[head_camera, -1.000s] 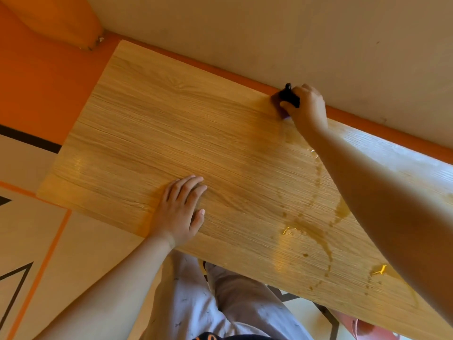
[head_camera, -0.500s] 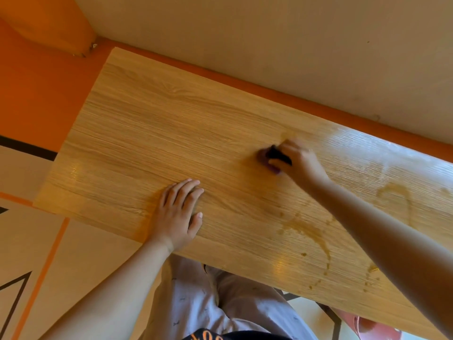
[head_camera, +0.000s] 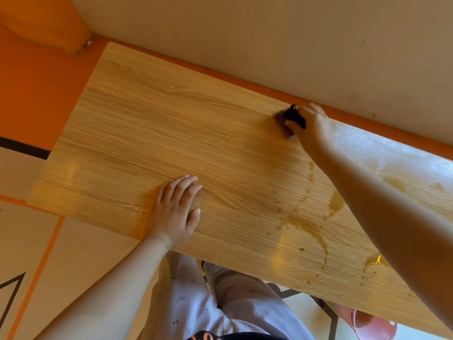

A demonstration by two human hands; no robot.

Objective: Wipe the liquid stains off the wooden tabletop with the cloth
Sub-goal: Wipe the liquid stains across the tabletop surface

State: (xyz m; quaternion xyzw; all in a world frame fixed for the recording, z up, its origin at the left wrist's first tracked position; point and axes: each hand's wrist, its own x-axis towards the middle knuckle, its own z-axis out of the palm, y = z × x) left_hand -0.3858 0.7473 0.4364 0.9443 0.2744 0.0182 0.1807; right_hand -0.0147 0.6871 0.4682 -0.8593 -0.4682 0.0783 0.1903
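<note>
The wooden tabletop [head_camera: 171, 128] runs from upper left to lower right. My right hand [head_camera: 311, 126] is at its far edge by the wall, closed around a small dark cloth [head_camera: 293, 117] pressed on the wood; most of the cloth is hidden under the fingers. My left hand [head_camera: 176, 209] lies flat on the near part of the top, fingers slightly spread, holding nothing. Brownish liquid stains [head_camera: 306, 227] curve across the right half of the table, partly behind my right forearm. More stains [head_camera: 394, 184] show beyond the arm.
A beige wall [head_camera: 269, 40] with an orange strip borders the table's far edge. The floor [head_camera: 31, 253] on the left is beige with orange and black lines. My legs in light trousers [head_camera: 208, 303] stand under the near edge. A pink object [head_camera: 372, 325] sits at lower right.
My right hand slid the cloth from the middle of the table back up to the far edge by the wall. The left hand stayed flat in place.
</note>
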